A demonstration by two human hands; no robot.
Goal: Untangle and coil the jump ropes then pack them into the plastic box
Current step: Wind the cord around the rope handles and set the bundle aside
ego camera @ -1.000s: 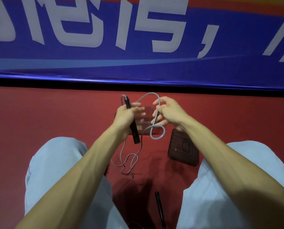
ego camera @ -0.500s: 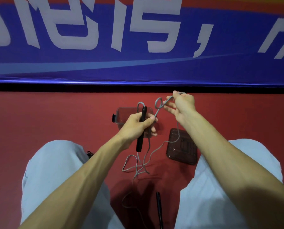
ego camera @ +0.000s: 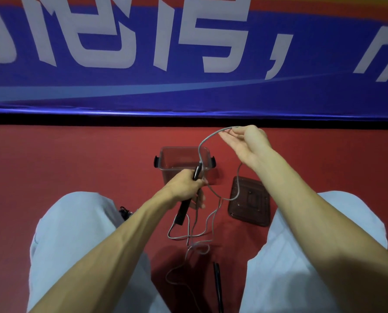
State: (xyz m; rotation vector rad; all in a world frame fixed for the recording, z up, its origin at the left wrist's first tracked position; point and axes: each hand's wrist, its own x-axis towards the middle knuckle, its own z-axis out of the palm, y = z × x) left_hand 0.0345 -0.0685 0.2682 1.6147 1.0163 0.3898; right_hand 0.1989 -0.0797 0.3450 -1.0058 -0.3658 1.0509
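Note:
My left hand (ego camera: 186,184) grips a black jump-rope handle (ego camera: 185,207), held upright in front of the clear plastic box (ego camera: 165,154) on the red floor. A grey rope (ego camera: 202,145) rises from the handle's top and arcs up to my right hand (ego camera: 247,143), which pinches it between thumb and fingers, raised to the right of the box. The rest of the rope (ego camera: 207,222) hangs down in loose tangled loops between my knees. The second black handle (ego camera: 217,283) lies on the floor near the bottom.
The box's dark lid (ego camera: 249,203) lies flat on the floor to the right of the box, by my right knee. A small black tangle (ego camera: 125,211) shows beside my left knee. A blue banner wall (ego camera: 188,64) stands behind the box.
My right hand has moved up and to the right, drawing the rope out so the small loop near the handle has opened into one long arc. My left hand has dropped slightly.

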